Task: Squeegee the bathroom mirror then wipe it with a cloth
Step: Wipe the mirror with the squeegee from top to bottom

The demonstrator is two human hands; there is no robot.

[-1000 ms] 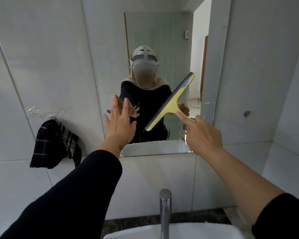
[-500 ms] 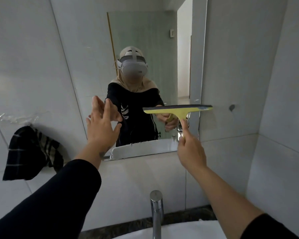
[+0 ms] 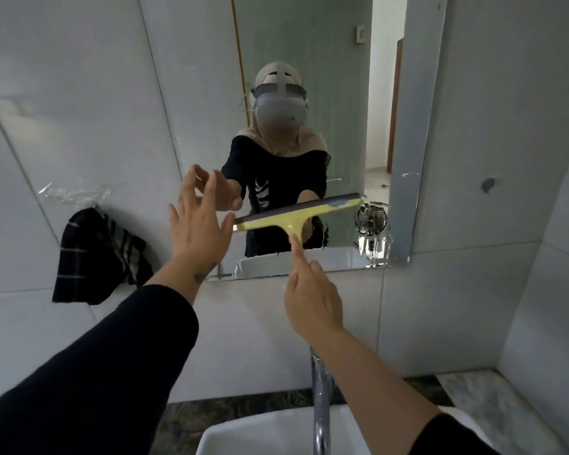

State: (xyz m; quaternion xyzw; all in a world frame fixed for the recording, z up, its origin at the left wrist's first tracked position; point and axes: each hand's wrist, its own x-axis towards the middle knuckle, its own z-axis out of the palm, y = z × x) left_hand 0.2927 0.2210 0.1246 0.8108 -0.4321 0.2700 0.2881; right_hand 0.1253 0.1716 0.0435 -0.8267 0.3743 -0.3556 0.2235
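Observation:
The wall mirror fills the upper middle of the view. A yellow squeegee with a dark blade lies nearly level against the mirror's lower part. My right hand grips its handle from below, index finger stretched up along it. My left hand is open with fingers spread, flat on or just off the mirror's lower left edge, its little finger close to the blade's left end. A dark striped cloth hangs on the tiled wall left of the mirror.
A chrome tap rises from a white basin directly below my arms. A chrome fitting shows at the mirror's lower right. Tiled walls close in on the left and right; a stone counter runs beside the basin.
The squeegee swung from a steep tilt to nearly level, then slid down and left toward my left hand. My left hand stayed at the mirror's lower left.

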